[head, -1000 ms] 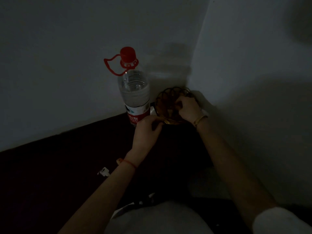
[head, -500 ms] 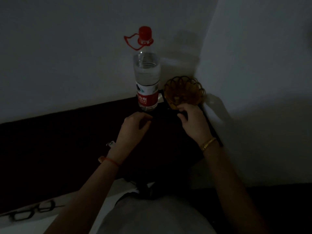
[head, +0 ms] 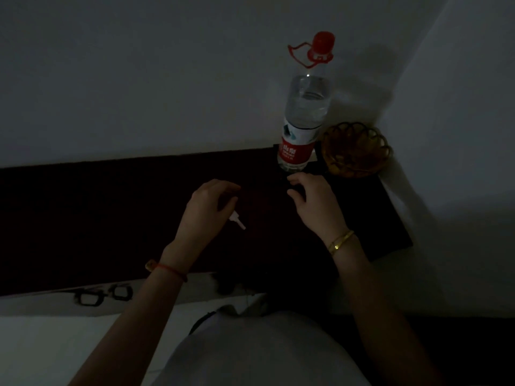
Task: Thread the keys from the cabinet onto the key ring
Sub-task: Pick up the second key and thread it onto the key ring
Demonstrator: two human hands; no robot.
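Observation:
The scene is very dark. My left hand [head: 206, 215] hovers over the dark cabinet top [head: 111, 218], fingers curled with thumb and forefinger close together. My right hand [head: 315, 204], with a gold bangle at the wrist, is a short way to its right, fingers bent downward. No key or key ring can be made out in either hand or on the dark surface. A small white object [head: 237, 222] shows at the edge of my left palm; I cannot tell whether it is held or lies on the top. The amber openwork bowl [head: 358, 151] stands just beyond my right hand.
A clear water bottle [head: 302, 115] with a red cap and label stands left of the bowl, against the wall. White walls meet in a corner behind the bowl. Dark-framed glasses [head: 103, 295] lie on a pale ledge near the cabinet's front edge.
Both hands have drawn back from the bowl toward me and moved left over the cabinet top. The view has swung, so the bottle and bowl now sit farther right.

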